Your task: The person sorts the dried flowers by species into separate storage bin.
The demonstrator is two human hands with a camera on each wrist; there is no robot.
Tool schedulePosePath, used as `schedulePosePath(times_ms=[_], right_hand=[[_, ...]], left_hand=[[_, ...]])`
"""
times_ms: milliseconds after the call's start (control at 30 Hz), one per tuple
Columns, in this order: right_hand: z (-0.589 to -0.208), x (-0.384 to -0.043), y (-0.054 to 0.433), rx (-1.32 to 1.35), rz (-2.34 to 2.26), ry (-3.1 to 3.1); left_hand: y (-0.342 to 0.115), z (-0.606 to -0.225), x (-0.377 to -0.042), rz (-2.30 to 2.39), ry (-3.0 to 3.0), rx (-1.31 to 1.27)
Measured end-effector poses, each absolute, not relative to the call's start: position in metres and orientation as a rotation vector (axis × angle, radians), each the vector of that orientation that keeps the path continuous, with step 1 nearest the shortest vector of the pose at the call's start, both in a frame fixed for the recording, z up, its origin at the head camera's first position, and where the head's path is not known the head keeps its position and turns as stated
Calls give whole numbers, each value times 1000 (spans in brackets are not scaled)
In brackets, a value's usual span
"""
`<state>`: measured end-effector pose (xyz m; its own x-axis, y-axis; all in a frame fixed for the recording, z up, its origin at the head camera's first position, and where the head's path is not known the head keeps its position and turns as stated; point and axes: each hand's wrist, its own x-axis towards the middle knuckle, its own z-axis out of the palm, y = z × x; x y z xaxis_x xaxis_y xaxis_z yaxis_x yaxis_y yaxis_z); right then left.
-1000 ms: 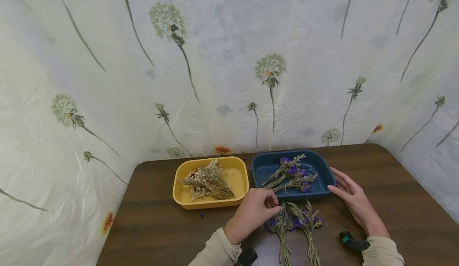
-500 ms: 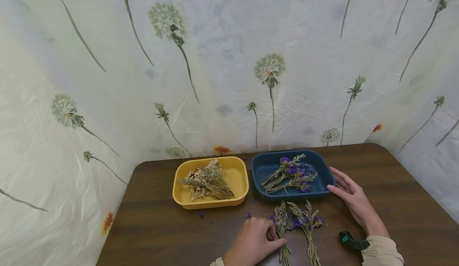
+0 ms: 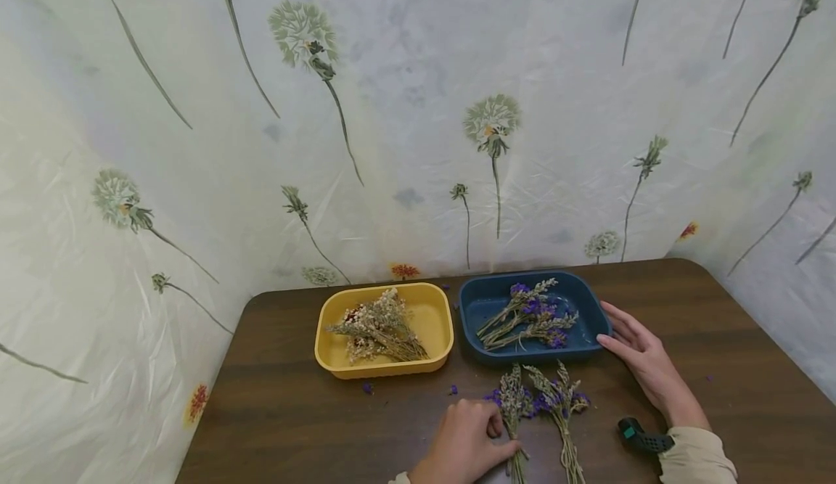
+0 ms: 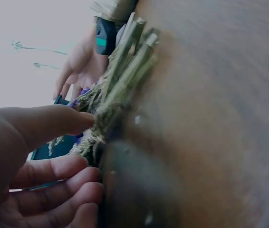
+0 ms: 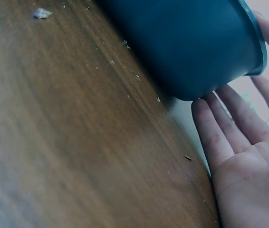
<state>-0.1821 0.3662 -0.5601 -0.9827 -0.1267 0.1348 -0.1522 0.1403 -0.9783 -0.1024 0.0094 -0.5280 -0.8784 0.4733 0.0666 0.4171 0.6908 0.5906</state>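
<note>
My left hand (image 3: 464,442) is at a bundle of dried flowers (image 3: 512,404) with purple blooms and tied stems, lying on the table. In the left wrist view the thumb (image 4: 70,119) touches the stems (image 4: 127,71), while the loosely bent fingers (image 4: 61,187) sit apart from the thumb. A second such bundle (image 3: 560,411) lies just to the right. My right hand (image 3: 646,368) rests against the right front corner of the blue tray (image 3: 473,346). Its fingers (image 5: 241,114) are fairly straight along the tray's outer wall. Inside that tray are several purple-flowered bundles (image 3: 529,317).
A yellow tray (image 3: 326,357) with cream-coloured dried flowers (image 3: 382,328) stands left of the blue one. Small purple petals (image 3: 453,390) and crumbs are scattered on the brown table (image 3: 274,411). A dandelion-print curtain (image 3: 405,121) hangs behind the table's back edge.
My left hand has come down and toward me, from the blue tray's front edge to the stems of the left bundle. My right hand has stayed at the tray's corner.
</note>
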Motion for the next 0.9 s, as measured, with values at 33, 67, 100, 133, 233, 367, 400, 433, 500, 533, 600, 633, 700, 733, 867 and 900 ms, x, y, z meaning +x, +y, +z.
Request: schedulePosePath(times_ms=[33,67,100,133,233,367,400,433,500,533,600,633,700,733,867,900], right_hand=[[-560,-182,366,289,2036,-2349],[-560,-183,366,289,2043,-2345],[-561,-183,366,289,2054,-2336],[-561,-183,366,288,2060,-2332],[-560,-183,366,286,2076,-2321],[-559,-183,366,292,2101,-2298],[-559,-183,366,295,2106,-2293],[-559,-183,366,299,2110,-2289],[-559,-183,366,303,2116,-2283],[-559,-183,366,304,2118,-2283],[-560,-183,366,301,2112,-2292],[-560,-183,366,298,2110,-2296],[-560,-183,366,294,2106,-2303],[-560,-183,366,292,2103,-2306],[-561,-183,366,289,2104,-2302],[-561,-183,366,289,2104,-2300]], left_hand=[[8,-527,-103,952,2800,742],[7,-527,-104,964,2790,740],[5,-526,-105,974,2782,737],[4,-525,-106,991,2766,727],[-1,-522,-110,1041,2720,692],[-8,-519,-114,1100,2682,653],[-10,-518,-115,1112,2676,644],[-11,-518,-116,1119,2675,638],[-14,-517,-117,1123,2675,634],[-15,-516,-118,1124,2671,630],[-17,-515,-119,1130,2667,625],[-18,-514,-119,1134,2667,621],[-20,-513,-120,1146,2666,606],[-20,-512,-120,1156,2665,599],[-20,-512,-121,1147,2702,594],[-20,-513,-122,1140,2713,602]])
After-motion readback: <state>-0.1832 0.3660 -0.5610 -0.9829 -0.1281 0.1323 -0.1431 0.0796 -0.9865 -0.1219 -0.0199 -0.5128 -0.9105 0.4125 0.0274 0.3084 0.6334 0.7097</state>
